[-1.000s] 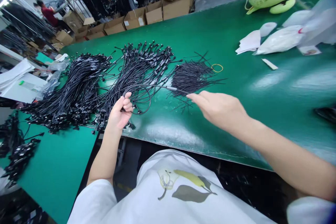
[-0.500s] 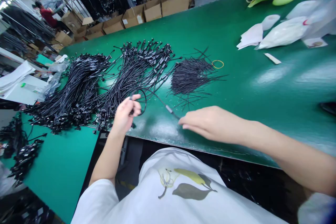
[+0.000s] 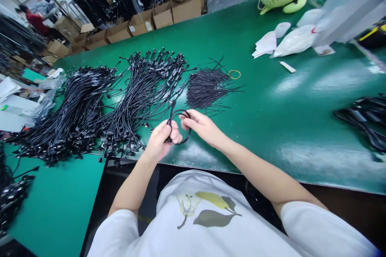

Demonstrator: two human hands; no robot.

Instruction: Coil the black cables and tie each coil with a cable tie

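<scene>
Leftmost, 2 heaps of black cables (image 3: 80, 100) lie on the tabletop (image 3: 256, 120), about 10 o'clock from the looped cable (image 3: 190, 131). Next, the left hand (image 3: 161, 138) is closed around that cable; the right hand (image 3: 202, 126) holds its loop between narrowly set fingers. Thin black strips (image 3: 205, 88) lie at 1 o'clock, a yellow ring (image 3: 234, 74) at 2.

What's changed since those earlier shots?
The right hand has moved left, from the cable's stretched-out end to its loop; the left hand, still holding the cable, has come rightward. The thin black strands and yellow ring stayed put.
</scene>
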